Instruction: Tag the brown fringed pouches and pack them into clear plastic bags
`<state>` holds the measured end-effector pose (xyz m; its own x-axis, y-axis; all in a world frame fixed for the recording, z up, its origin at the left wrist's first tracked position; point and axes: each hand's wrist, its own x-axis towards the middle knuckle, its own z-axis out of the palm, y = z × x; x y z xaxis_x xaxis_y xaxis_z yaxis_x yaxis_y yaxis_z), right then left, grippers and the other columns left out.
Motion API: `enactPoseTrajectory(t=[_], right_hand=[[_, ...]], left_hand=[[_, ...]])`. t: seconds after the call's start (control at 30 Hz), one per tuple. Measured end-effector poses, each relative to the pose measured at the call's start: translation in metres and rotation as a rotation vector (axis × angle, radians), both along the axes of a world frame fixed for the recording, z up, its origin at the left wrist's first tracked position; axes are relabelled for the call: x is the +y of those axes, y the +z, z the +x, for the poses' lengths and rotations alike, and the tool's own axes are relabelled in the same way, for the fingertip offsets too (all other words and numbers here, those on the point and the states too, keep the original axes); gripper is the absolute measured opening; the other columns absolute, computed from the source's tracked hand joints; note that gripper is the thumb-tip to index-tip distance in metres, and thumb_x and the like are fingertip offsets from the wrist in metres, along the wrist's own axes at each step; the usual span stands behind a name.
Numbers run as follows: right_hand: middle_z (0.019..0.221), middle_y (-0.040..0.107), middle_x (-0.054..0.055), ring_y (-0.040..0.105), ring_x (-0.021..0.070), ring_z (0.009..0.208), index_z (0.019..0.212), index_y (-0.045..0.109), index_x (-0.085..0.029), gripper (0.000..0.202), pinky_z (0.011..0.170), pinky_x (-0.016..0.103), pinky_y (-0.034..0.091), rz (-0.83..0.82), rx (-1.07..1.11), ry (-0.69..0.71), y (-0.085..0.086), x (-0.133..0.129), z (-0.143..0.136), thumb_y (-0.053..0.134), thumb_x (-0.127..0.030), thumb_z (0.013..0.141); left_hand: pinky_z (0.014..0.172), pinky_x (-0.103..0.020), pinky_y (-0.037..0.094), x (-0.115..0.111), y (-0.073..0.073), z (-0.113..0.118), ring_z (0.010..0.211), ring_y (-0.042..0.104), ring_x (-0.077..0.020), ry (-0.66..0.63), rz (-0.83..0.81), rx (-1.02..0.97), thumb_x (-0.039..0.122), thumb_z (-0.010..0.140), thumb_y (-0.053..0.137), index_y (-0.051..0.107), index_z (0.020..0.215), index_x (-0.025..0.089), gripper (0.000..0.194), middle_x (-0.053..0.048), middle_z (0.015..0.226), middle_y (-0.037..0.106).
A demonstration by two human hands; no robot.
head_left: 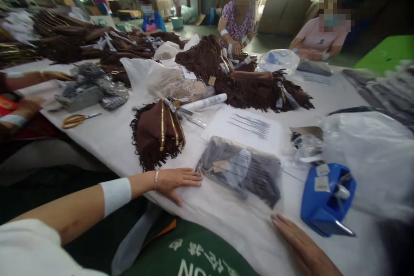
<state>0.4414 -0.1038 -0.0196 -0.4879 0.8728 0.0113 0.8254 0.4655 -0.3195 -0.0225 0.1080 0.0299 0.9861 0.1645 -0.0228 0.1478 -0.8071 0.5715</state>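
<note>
My left hand (pixel 176 180) lies flat on the white table (pixel 110 133), fingers spread, its tips beside the left end of a clear plastic bag holding a dark fringed item (pixel 241 171). My right hand (pixel 302 246) rests flat near the table's front edge, just below the bag's right end. Neither hand grips anything. A brown fringed bag with gold straps (pixel 158 133) lies just beyond my left hand. A printed paper sheet (pixel 249 127) sits behind the packed bag.
A blue tape dispenser (pixel 326 200) stands right of the packed bag. Orange-handled scissors (pixel 77 119) lie at the left. Piles of brown fringed bags (pixel 239 75) and clear plastic bags (pixel 161 77) cover the far table. Several other people work around it.
</note>
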Motion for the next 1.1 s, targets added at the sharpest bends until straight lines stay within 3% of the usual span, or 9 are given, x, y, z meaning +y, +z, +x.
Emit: enactPoseTrajectory(t=[0.2,0.3,0.43,0.53,0.63,0.8,0.93,1.0,1.1], right_hand=[[0.145,0.038,0.003,0.030,0.0229,0.136,0.141,0.035,-0.027,0.057,0.111,0.047,0.031,-0.029,0.054,-0.072,0.013,0.007,-0.016,0.041,-0.014,0.085],[0.141,0.045,0.006,0.033,0.0240,0.134,0.137,0.041,-0.025,0.053,0.109,0.050,0.032,0.053,0.131,-0.090,0.007,0.017,-0.030,0.045,-0.017,0.085],[0.137,0.049,0.007,0.037,0.0243,0.132,0.138,0.039,-0.024,0.054,0.109,0.051,0.032,0.100,0.238,-0.201,0.000,0.015,-0.036,0.051,-0.027,0.085],[0.127,0.059,0.006,0.049,0.0243,0.123,0.126,0.054,-0.025,0.042,0.106,0.048,0.036,0.086,0.358,-0.339,-0.006,0.013,-0.038,0.052,-0.036,0.085],[0.107,0.068,0.009,0.063,0.0235,0.102,0.109,0.064,-0.020,0.035,0.090,0.040,0.049,0.128,0.450,-0.634,-0.012,0.014,-0.047,0.042,-0.041,0.090],[0.063,0.066,0.003,0.062,0.0198,0.058,0.086,0.064,-0.019,0.041,0.058,0.030,0.044,0.010,0.384,-0.931,-0.006,0.011,-0.079,0.036,-0.048,0.092],[0.058,0.062,0.001,0.060,0.0204,0.058,0.067,0.055,-0.024,0.047,0.056,0.029,0.039,-0.215,0.319,-0.953,0.011,0.006,-0.096,0.030,-0.055,0.091],[0.060,0.062,0.002,0.061,0.0210,0.060,0.066,0.053,-0.025,0.047,0.057,0.029,0.038,-0.259,0.286,-0.952,0.015,0.005,-0.099,0.028,-0.056,0.091],[0.063,0.063,0.004,0.061,0.0226,0.061,0.070,0.054,-0.025,0.046,0.055,0.030,0.036,-0.243,0.202,-0.953,0.016,0.003,-0.099,0.026,-0.055,0.091]], left_hand=[[0.109,-0.039,0.031,0.009,-0.016,0.009,0.127,0.045,-0.0214,0.111,-0.033,-0.115,0.027,0.087,0.054,0.051,0.129,0.025,0.042,-0.009,0.133,0.053],[0.101,-0.037,0.040,0.000,-0.032,0.020,0.112,0.057,-0.0205,0.401,-0.093,-0.239,0.028,0.090,0.046,0.064,0.109,0.021,0.027,-0.008,0.113,0.066],[0.090,-0.033,0.047,-0.013,-0.044,0.033,0.097,0.061,-0.0199,0.867,-0.184,-0.233,0.041,0.088,0.046,0.067,0.096,0.019,0.031,-0.006,0.100,0.068],[0.082,-0.032,0.048,-0.017,-0.046,0.043,0.087,0.061,-0.0202,1.013,-0.161,-0.201,0.046,0.089,0.040,0.065,0.085,0.018,0.038,-0.006,0.089,0.067],[0.077,-0.032,0.046,-0.017,-0.044,0.052,0.079,0.059,-0.0202,1.109,-0.107,-0.181,0.047,0.090,0.036,0.062,0.079,0.018,0.041,-0.005,0.077,0.064],[0.067,-0.028,0.042,-0.026,-0.037,0.048,0.062,0.055,-0.0167,1.195,-0.038,-0.112,0.045,0.092,0.033,0.057,0.074,0.019,0.040,0.000,0.061,0.057],[0.060,-0.026,0.040,-0.025,-0.026,0.033,0.054,0.052,-0.0156,1.215,-0.034,-0.003,0.048,0.090,0.042,0.058,0.075,0.020,0.036,0.003,0.055,0.054],[0.065,-0.029,0.044,-0.019,-0.014,0.031,0.062,0.056,-0.0181,1.192,0.083,0.006,0.045,0.089,0.046,0.060,0.091,0.018,0.030,0.001,0.062,0.058],[0.093,-0.039,0.040,-0.014,0.009,0.048,0.100,0.055,-0.0246,1.021,0.378,-0.126,0.033,0.092,0.045,0.052,0.117,0.016,0.032,-0.009,0.098,0.062]])
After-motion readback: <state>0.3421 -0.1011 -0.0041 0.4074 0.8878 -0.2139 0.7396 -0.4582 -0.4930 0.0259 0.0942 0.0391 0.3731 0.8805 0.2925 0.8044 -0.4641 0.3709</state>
